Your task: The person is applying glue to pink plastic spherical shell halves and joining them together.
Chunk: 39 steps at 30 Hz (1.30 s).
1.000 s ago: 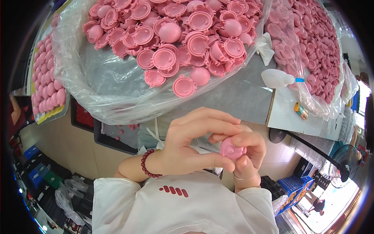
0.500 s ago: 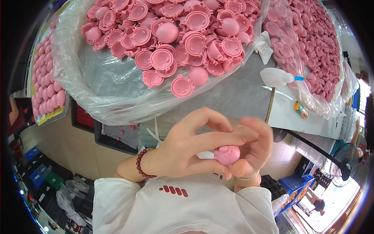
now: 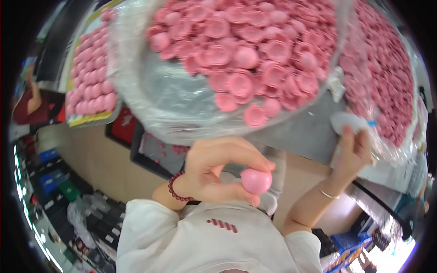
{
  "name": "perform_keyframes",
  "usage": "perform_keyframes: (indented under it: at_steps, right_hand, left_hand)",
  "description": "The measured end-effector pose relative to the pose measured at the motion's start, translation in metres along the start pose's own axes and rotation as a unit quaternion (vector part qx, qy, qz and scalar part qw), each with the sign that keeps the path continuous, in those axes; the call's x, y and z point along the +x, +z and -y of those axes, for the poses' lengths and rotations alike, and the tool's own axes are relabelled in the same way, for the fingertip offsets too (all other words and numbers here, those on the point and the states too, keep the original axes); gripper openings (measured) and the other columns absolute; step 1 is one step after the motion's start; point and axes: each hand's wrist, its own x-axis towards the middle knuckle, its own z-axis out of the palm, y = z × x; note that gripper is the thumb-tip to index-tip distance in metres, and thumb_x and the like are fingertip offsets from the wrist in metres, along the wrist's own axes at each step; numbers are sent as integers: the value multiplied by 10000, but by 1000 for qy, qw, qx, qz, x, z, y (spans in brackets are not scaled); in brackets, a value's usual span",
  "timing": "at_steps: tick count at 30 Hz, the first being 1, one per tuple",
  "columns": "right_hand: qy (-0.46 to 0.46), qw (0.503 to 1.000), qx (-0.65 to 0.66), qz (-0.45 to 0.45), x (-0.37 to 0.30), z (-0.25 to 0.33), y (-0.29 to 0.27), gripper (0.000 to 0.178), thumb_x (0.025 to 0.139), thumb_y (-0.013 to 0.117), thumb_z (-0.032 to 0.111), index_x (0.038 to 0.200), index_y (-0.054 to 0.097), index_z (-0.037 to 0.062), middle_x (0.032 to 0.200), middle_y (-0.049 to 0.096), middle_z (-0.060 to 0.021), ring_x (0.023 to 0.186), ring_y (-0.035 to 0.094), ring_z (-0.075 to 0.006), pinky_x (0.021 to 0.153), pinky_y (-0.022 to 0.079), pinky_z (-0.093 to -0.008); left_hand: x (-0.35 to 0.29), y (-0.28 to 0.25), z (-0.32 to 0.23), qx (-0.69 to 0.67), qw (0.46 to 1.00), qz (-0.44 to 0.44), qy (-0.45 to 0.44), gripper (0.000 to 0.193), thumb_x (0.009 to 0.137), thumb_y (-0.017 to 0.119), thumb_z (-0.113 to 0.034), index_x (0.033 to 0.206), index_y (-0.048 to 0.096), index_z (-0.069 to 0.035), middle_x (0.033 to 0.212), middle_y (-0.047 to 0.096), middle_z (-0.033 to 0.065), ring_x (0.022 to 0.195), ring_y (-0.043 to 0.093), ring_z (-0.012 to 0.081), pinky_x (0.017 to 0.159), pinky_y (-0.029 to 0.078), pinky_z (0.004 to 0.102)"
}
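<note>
My left hand [image 3: 223, 170], with a dark red bead bracelet at the wrist, pinches a small pink plastic ball [image 3: 256, 182] between thumb and fingers in front of my shirt. A small raised tip shows on the ball's left side. My right hand [image 3: 357, 150] reaches out to the right, fingers stretched and apart at the near edge of a white squeeze bottle [image 3: 341, 121] with a blue tip. The bottle lies on its side on the table. Motion blur hides how firmly the fingers touch it.
Pink half-shells [image 3: 239, 85] lie heaped in a clear plastic bag [image 3: 132, 100] on the grey table [image 3: 309, 136]. A second bag of pink parts [image 3: 387, 82] stands at right. A tray of pink balls [image 3: 93, 68] sits at left, above dark bins [image 3: 136, 157].
My right hand has left the pink ball and moved right to the bottle. My left hand keeps the ball, now turned with its bumpy side out of sight. The whole view has shifted.
</note>
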Motion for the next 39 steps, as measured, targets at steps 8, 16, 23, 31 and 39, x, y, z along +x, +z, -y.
perform_keyframes:
  at_steps: [8,16,23,31,39]
  right_hand:
    - [50,978,200,6,-9,3,-12,380,821,486,286,974,456,-61,895,572,-184,804,551,-202,745,441,-285]
    - [31,979,187,74,-12,-5,-21,361,857,424,244,1020,443,-77,840,561,-177,815,561,-227,774,429,-297]
    - [7,977,208,38,-12,-2,-15,345,859,417,233,1007,445,-78,817,557,-175,782,563,-231,724,455,-310]
    - [-7,978,208,4,-11,3,-12,371,834,446,289,941,417,-66,851,539,-207,742,566,-243,668,473,-306]
    - [-44,972,229,-39,-15,1,-11,371,846,438,310,963,429,-42,854,517,-174,749,561,-252,598,480,-288]
  left_hand:
    - [-7,-141,-49,657,690,-287,98,227,736,557,-33,960,556,-2,975,562,126,890,539,263,785,414,329]
    - [-5,-183,-55,759,624,-176,-61,379,854,377,-174,1213,400,-57,1306,309,145,1228,253,264,994,181,328]
    - [23,-189,-67,727,654,-210,-1,375,853,393,-245,1154,445,-28,1235,400,146,1186,318,275,971,204,406]
    - [46,-62,-29,706,682,-131,136,296,628,668,-70,912,585,-64,892,582,88,781,562,245,712,431,302]
    - [43,-66,-20,615,763,-191,58,213,666,625,-71,863,553,-37,754,550,102,700,530,269,610,415,340]
